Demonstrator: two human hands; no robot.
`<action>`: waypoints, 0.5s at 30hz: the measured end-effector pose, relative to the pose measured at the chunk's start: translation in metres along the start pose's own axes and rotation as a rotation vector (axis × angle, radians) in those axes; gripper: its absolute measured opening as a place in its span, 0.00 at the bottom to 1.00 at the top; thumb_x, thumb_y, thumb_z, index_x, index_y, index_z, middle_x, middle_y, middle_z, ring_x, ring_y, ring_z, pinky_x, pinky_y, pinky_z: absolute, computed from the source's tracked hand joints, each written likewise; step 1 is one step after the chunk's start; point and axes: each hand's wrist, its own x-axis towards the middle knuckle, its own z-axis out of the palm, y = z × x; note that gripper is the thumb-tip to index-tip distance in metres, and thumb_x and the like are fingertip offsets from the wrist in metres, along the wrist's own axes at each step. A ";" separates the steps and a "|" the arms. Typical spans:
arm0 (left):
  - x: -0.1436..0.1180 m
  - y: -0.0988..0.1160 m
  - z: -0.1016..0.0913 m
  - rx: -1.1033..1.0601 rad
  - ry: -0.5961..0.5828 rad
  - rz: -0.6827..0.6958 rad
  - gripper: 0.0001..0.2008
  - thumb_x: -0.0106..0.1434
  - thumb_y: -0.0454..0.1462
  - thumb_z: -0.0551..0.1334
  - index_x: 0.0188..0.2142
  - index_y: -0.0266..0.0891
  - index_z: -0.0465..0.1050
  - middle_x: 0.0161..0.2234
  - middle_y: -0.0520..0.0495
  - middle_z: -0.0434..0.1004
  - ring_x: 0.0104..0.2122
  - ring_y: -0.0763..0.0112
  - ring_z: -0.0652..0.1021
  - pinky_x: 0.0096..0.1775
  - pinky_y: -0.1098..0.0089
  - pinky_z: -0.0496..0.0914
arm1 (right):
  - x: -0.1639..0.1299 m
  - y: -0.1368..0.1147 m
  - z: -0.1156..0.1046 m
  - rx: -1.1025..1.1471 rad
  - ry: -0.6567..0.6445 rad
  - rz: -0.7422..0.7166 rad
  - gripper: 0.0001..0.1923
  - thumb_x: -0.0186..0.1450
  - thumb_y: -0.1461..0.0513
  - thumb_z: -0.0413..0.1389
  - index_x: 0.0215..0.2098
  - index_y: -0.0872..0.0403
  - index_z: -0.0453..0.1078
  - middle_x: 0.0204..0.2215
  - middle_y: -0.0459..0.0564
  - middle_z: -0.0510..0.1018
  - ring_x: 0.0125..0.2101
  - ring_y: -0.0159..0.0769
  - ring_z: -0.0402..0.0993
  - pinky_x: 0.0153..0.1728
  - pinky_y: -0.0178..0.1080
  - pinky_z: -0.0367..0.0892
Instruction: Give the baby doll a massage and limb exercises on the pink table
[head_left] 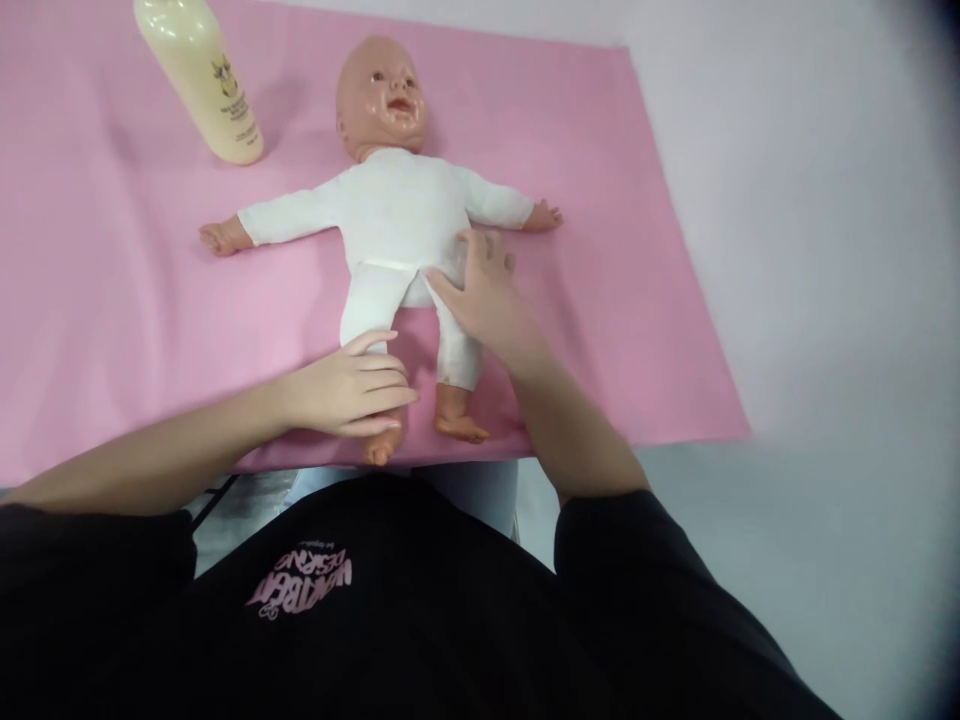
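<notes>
A baby doll (401, 205) with a white cloth body and bare plastic head, hands and feet lies on its back, arms stretched out to both sides. Across its lower leg on the left side of the view rests my left hand (356, 390), fingers extended and slightly apart. My right hand (484, 295) lies on the doll's hip and upper thigh on the other side, with thumb and fingers spread. Neither hand is closed around the doll. Part of the leg is hidden beneath my left hand.
A pink cloth (622, 330) covers the table under the doll, its front edge near my body. At the back left stands a bottle (202, 85) of pale yellow liquid with dark print, its top cut off by the frame. Pale floor shows to the right.
</notes>
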 end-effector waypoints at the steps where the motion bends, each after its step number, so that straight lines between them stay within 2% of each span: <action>1: 0.001 0.000 0.000 -0.001 -0.032 -0.031 0.13 0.76 0.45 0.60 0.52 0.44 0.80 0.42 0.44 0.86 0.44 0.60 0.83 0.70 0.50 0.62 | -0.005 -0.001 -0.002 -0.017 -0.076 0.087 0.43 0.65 0.45 0.68 0.69 0.55 0.62 0.66 0.69 0.67 0.63 0.65 0.70 0.60 0.60 0.71; 4: 0.002 -0.002 0.002 -0.032 -0.100 -0.130 0.16 0.76 0.48 0.60 0.50 0.45 0.82 0.42 0.43 0.87 0.44 0.60 0.83 0.69 0.51 0.64 | -0.019 -0.004 -0.008 -0.032 -0.253 0.124 0.55 0.62 0.51 0.71 0.78 0.51 0.48 0.69 0.71 0.63 0.51 0.57 0.82 0.51 0.56 0.77; 6: 0.002 -0.002 0.003 -0.046 -0.119 -0.149 0.16 0.76 0.49 0.60 0.49 0.45 0.82 0.43 0.43 0.87 0.46 0.59 0.83 0.68 0.51 0.63 | -0.024 -0.005 -0.009 -0.002 -0.262 0.075 0.57 0.60 0.57 0.72 0.79 0.49 0.47 0.71 0.70 0.62 0.44 0.50 0.84 0.48 0.52 0.78; 7: 0.002 -0.002 0.003 -0.050 -0.124 -0.149 0.16 0.76 0.50 0.60 0.49 0.46 0.82 0.43 0.43 0.87 0.46 0.59 0.83 0.68 0.51 0.63 | -0.025 -0.005 -0.009 0.032 -0.238 0.042 0.56 0.60 0.58 0.72 0.78 0.48 0.48 0.71 0.70 0.61 0.43 0.49 0.84 0.48 0.50 0.78; 10: 0.003 -0.002 0.002 -0.049 -0.125 -0.128 0.16 0.76 0.49 0.60 0.49 0.46 0.82 0.43 0.43 0.87 0.45 0.59 0.82 0.67 0.52 0.63 | -0.022 -0.007 -0.011 0.147 -0.147 -0.039 0.48 0.63 0.60 0.69 0.75 0.46 0.52 0.72 0.64 0.61 0.54 0.53 0.81 0.56 0.51 0.77; 13: 0.004 -0.002 0.002 -0.072 -0.065 -0.067 0.13 0.76 0.47 0.61 0.49 0.46 0.82 0.44 0.43 0.88 0.45 0.59 0.82 0.66 0.52 0.65 | -0.015 -0.013 -0.016 0.181 -0.107 -0.005 0.46 0.62 0.64 0.67 0.73 0.51 0.53 0.72 0.66 0.61 0.65 0.59 0.72 0.65 0.58 0.71; 15: 0.004 -0.002 0.003 -0.113 -0.016 -0.045 0.11 0.75 0.46 0.63 0.49 0.46 0.81 0.46 0.43 0.88 0.46 0.58 0.83 0.65 0.53 0.66 | -0.012 -0.018 -0.019 0.220 -0.096 0.021 0.43 0.63 0.63 0.66 0.72 0.53 0.54 0.71 0.68 0.62 0.68 0.58 0.68 0.67 0.60 0.69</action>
